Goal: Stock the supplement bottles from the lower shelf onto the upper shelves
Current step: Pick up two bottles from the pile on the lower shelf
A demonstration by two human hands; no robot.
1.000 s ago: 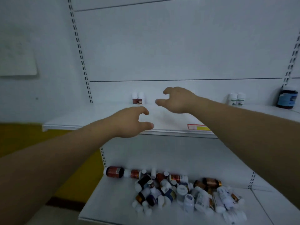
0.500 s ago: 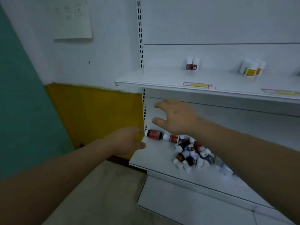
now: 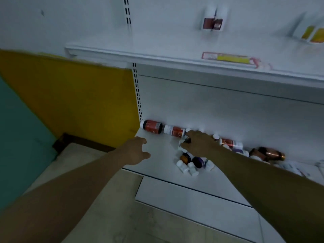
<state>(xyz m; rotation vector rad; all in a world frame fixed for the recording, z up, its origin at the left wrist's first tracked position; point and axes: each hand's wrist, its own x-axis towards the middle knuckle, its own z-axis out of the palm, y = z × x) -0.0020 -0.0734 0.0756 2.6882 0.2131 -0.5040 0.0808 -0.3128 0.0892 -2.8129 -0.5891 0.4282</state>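
Barely started: few white bottles (image 3: 213,20) upper right; mixed bottle pile (image 3: 191,163) at centre; right hand (image 3: 199,143) on pile, grasp unclear; left hand (image 3: 136,151) slack, empty.

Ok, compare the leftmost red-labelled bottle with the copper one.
The red-labelled bottle is dark with a white cap; the copper bottle is shiny brown. The red-labelled one lies at the left edge of the lower shelf, the copper one far right. Both lie on their sides by the back panel.
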